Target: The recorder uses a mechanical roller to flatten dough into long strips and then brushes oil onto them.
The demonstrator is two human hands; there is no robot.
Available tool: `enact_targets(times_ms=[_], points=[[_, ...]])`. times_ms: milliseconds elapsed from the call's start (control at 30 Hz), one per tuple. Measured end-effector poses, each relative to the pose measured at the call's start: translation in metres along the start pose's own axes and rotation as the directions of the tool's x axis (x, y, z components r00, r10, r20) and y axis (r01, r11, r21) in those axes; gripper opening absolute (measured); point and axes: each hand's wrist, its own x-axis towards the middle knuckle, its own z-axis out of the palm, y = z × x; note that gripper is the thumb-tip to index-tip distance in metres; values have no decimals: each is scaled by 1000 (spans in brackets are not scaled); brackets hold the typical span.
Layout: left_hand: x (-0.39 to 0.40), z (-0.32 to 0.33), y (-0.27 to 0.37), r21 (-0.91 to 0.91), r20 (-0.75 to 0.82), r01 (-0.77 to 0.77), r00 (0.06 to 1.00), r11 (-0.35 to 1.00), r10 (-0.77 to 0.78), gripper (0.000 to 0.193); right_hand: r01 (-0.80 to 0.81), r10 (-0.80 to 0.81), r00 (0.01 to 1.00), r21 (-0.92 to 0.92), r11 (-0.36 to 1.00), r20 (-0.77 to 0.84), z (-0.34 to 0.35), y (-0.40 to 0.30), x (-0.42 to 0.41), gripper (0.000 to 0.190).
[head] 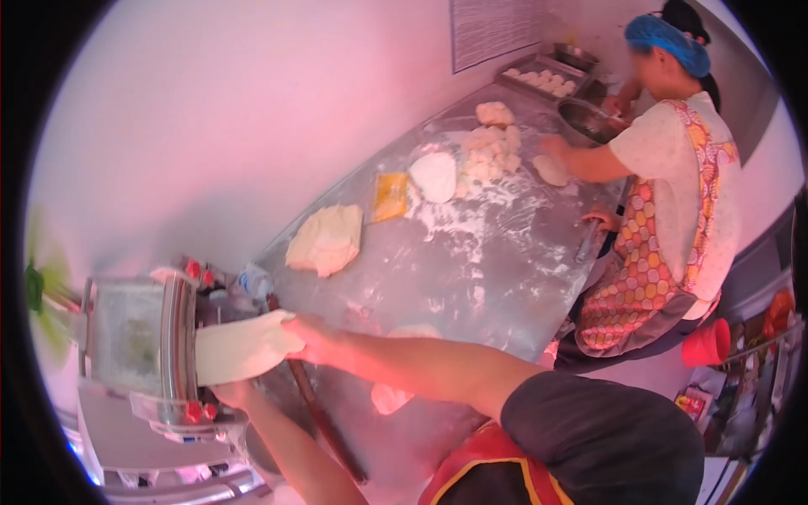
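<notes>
A flat sheet of pale dough [240, 350] stretches from the steel rollers of a dough sheeter [178, 347]. My right hand [312, 339] grips the sheet's free end, thumb on top. Close to the rollers, my left hand [233, 394] is at the sheet's lower edge; its fingers are largely hidden beneath the dough. A dark wooden rolling pin [325, 420] lies on the floured metal table [416, 271], passing behind my right hand. Pale dough [391, 399] shows on both sides of my right forearm, which hides its middle.
A folded dough slab [325, 240], yellow packet [391, 196], white flour mound [433, 177] and dough pieces [489, 154] line the wall side. A co-worker [675, 158] stands at the right edge, near a metal bowl [584, 120] and a tray of dough balls [543, 79]. A green fan [41, 287] is far left.
</notes>
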Motion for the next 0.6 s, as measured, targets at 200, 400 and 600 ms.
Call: enact_targets(times_ms=[200,400,600], points=[[11,11,17,-915,-106,-30,981,403,-166,51,-13,13,996,-2,1000,91,-28,-13,-4,38],[0,-4,54,-950,121,27,950,-311,-288,53,-56,55,998,-22,998,-31,-55,-17,2,37],[-21,13,17,-853,2,105,980,-511,198,64,-117,120,991,-57,992,59,-94,-46,9,39]])
